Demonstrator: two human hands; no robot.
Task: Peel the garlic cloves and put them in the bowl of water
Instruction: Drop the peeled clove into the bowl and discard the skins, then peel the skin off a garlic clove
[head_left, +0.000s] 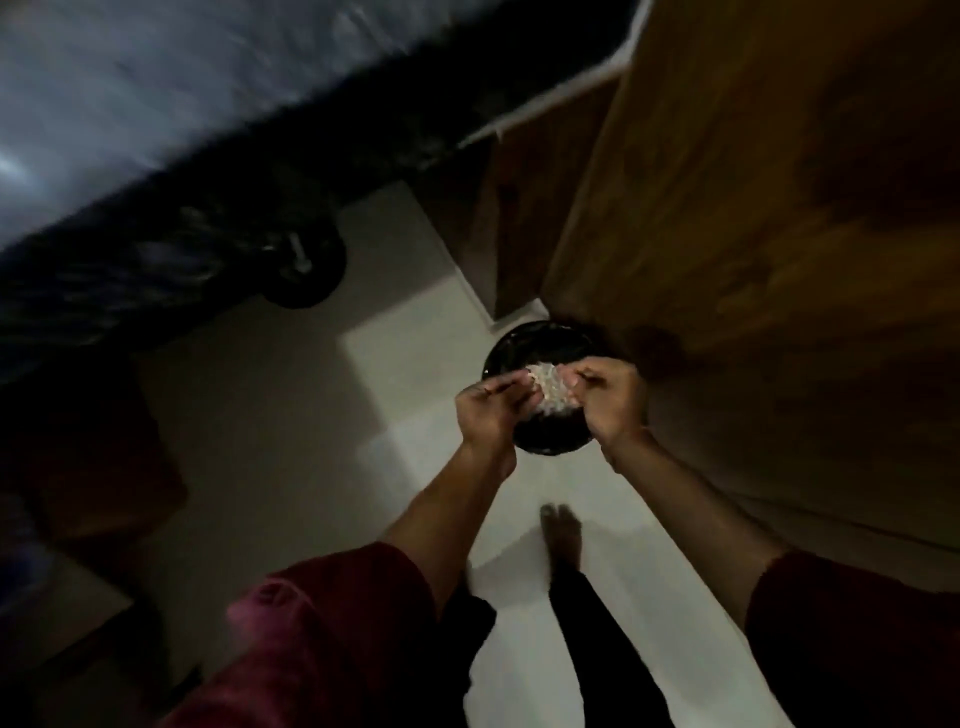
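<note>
A black round bowl (524, 348) sits low in front of me, seen from above in dim, blurred light. Over it both my hands hold a pale clump of garlic (550, 392). My left hand (491, 413) pinches the clump's left side with curled fingers. My right hand (610, 402) grips its right side, fingers curled over the top. Whether the bowl holds water I cannot tell. Single cloves cannot be made out.
A brown wooden panel (753, 208) rises on the right, touching the bowl's far side. The floor (291, 415) is pale tile. A dark wheel (306, 270) and dark bulk lie at the left. My bare foot (561, 535) stands below the bowl.
</note>
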